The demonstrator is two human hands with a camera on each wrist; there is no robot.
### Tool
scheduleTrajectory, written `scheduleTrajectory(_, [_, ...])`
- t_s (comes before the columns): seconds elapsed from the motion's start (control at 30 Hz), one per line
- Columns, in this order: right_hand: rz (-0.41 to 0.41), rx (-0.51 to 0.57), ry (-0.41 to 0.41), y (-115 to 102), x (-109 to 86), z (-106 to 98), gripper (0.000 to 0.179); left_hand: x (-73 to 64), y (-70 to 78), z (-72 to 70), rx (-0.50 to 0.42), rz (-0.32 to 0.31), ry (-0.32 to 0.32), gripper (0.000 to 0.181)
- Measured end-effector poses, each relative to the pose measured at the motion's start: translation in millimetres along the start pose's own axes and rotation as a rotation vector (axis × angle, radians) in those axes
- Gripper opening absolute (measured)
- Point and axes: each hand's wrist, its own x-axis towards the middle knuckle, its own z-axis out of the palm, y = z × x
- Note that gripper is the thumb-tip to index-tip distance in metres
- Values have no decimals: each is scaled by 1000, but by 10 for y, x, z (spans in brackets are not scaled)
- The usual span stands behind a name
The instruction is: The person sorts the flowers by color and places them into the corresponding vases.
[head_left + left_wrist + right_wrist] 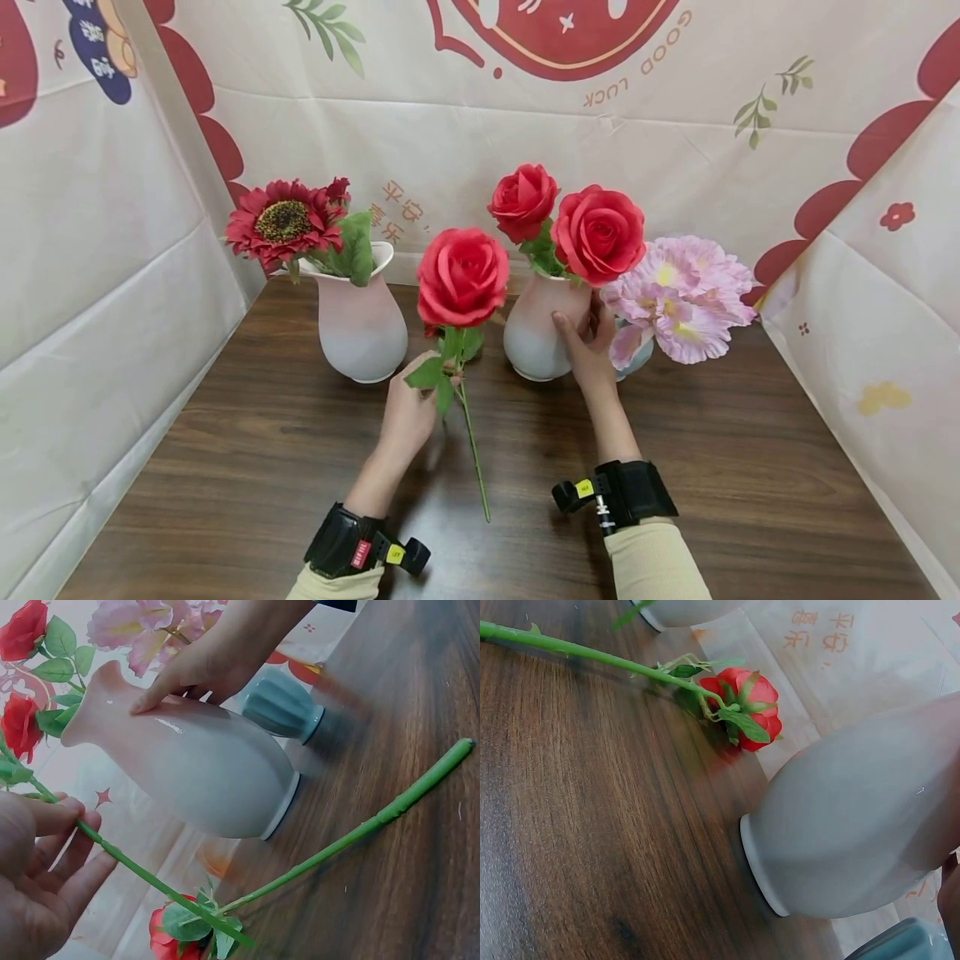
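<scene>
My left hand pinches the green stem of a red rose. The bloom is up and the stem's lower end slants down over the table. My right hand grips the right side of a pink-and-white vase, thumb in front and the other fingers partly hidden behind it. Two red roses stand in this vase, which is upright on the table. Behind the held rose, another red rose lies on the tabletop, its stem toward the front; the left wrist view shows its green stem too.
At the left stands a similar vase with a dark red sunflower-like bloom. Right of my right hand, a small blue-green vase holds pink flowers. Printed cloth walls the wooden table at the back and sides.
</scene>
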Motion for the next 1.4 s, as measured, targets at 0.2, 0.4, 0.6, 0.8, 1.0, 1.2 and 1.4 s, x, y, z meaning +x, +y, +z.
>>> scheduleTrajectory(0.2, [2,24,-3,-2,-9,2,74,-2,1,27,13,125,44,10])
scheduleTrajectory(0.4, [-8,32,-6,-17,-16,5,73,15,6,61,33,266,62,11])
scheduleTrajectory(0.6, [-4,8,-7,-20,-28,8,74,118,42,131,43,392,36,14])
scheduleTrajectory(0.8, [-43,31,19,9,-4,19,72,254,203,207,-67,446,-24,10])
scheduleTrajectory(1.0, [-71,36,34,32,3,27,70,374,440,264,-162,508,-51,7])
scheduleTrajectory(1.2, [-55,36,28,32,4,21,72,749,636,198,-203,662,-310,14])
scheduleTrajectory(1.4, [-21,13,11,35,0,7,75,1132,943,78,-56,646,-621,18])
